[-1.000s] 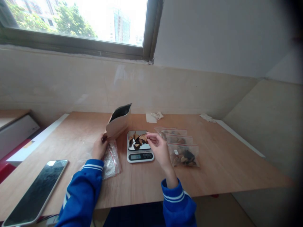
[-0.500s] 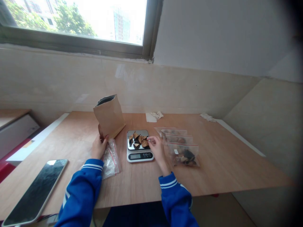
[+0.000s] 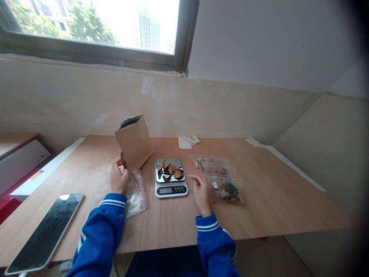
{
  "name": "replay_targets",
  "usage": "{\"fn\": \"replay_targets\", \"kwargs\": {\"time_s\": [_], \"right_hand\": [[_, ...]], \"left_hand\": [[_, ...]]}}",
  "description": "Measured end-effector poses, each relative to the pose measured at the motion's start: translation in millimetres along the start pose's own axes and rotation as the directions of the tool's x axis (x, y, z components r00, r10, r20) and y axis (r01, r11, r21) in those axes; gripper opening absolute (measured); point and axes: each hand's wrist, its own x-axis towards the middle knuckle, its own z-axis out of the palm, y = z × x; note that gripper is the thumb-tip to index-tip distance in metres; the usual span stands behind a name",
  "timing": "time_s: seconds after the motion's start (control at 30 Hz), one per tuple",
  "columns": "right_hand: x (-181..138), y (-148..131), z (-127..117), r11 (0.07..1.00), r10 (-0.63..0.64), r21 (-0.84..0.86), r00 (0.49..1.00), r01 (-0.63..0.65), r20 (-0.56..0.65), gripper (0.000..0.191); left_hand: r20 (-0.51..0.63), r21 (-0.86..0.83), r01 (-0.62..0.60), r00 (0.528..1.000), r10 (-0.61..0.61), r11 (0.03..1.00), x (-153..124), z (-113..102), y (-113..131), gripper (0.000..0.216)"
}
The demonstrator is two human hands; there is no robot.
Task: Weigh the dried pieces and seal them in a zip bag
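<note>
**Plywood table under a window**

Table (image 3: 259, 207) meets a beige wall below a window (image 3: 95, 23). Left hand (image 3: 118, 179) grips an upright paper bag (image 3: 134, 142); right hand (image 3: 200, 190), fingers loosely spread, holds nothing beside the scale (image 3: 170, 181) of dried pieces (image 3: 170, 171).

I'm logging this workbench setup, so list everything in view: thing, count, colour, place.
paper bag: one, brown, open top, upright at table's left-centre
scale: one, silver pan with white base, table centre
dried pieces: several, brown and dark, on the scale pan
filled zip bags: three, clear with red seals, right of the scale
empty zip bag: one, clear, below the paper bag
phone: one, dark screen, table's left front
crumpled scraps: two spots, white, table's far edge
table: one, light wood
window: one, dark frame, upper left
left hand: blue sleeve, holds the paper bag's base
right hand: blue sleeve, empty, beside the scale
</note>
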Motion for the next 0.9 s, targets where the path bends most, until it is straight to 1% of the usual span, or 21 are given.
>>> {"fn": "replay_targets", "kwargs": {"time_s": [0.1, 0.23, 0.33, 0.47, 0.57, 0.63, 0.67, 0.7, 0.77, 0.8, 0.83, 0.9], "right_hand": [[-11, 3, -5, 1.0, 0.019, -0.021, 1.0, -0.018, 0.023, 0.031], [-16, 6, -5, 0.999, 0.031, -0.036, 0.999, -0.031, 0.016, 0.032], [-16, 9, -4, 0.999, 0.018, -0.03, 1.0, -0.017, 0.015, 0.031], [-16, 11, -4, 1.0, 0.005, -0.028, 1.0, -0.004, 0.023, 0.031], [-16, 11, -5, 0.999, 0.011, -0.041, 1.0, -0.01, 0.028, 0.032], [-16, 10, -5, 0.999, 0.008, -0.041, 1.0, -0.007, 0.027, 0.031], [-16, 10, -5, 0.999, 0.007, -0.039, 1.0, -0.006, 0.027, 0.031], [-16, 10, -5, 0.999, 0.006, -0.037, 1.0, -0.005, 0.027, 0.031], [-16, 10, -5, 0.999, 0.008, -0.04, 1.0, -0.007, 0.03, 0.031], [-16, 10, -5, 0.999, 0.008, -0.044, 0.999, -0.007, 0.032, 0.031], [-17, 10, -5, 0.999, 0.008, -0.047, 0.999, -0.006, 0.032, 0.031], [-17, 9, -5, 0.999, 0.004, -0.048, 1.0, -0.002, 0.031, 0.031]], "left_hand": [[-0.159, -0.023, -0.029, 0.987, 0.025, 0.999, -2, -4, 7, 0.041], [-0.301, 0.016, -0.052, 0.952, 0.055, 0.998, -5, -8, 14, 0.028], [-0.358, 0.054, -0.072, 0.93, 0.087, 0.996, -6, -9, 12, 0.023], [-0.404, 0.115, -0.118, 0.902, 0.155, 0.986, -8, -10, 10, 0.022], [-0.419, 0.181, -0.161, 0.88, 0.224, 0.97, -11, -17, 19, 0.02], [-0.382, 0.22, -0.167, 0.892, 0.243, 0.961, -16, -27, 32, 0.021], [-0.334, 0.239, -0.16, 0.912, 0.236, 0.958, -19, -33, 39, 0.022], [-0.264, 0.262, -0.151, 0.939, 0.221, 0.953, -23, -39, 44, 0.023], [-0.061, 0.332, -0.134, 0.985, 0.163, 0.934, -33, -52, 51, 0.023], [0.026, 0.362, -0.12, 0.993, 0.119, 0.924, -39, -58, 51, 0.023], [0.081, 0.387, -0.1, 0.994, 0.075, 0.917, -46, -63, 49, 0.025], [0.154, 0.423, -0.066, 0.988, 0.001, 0.904, -58, -69, 40, 0.034]]}}
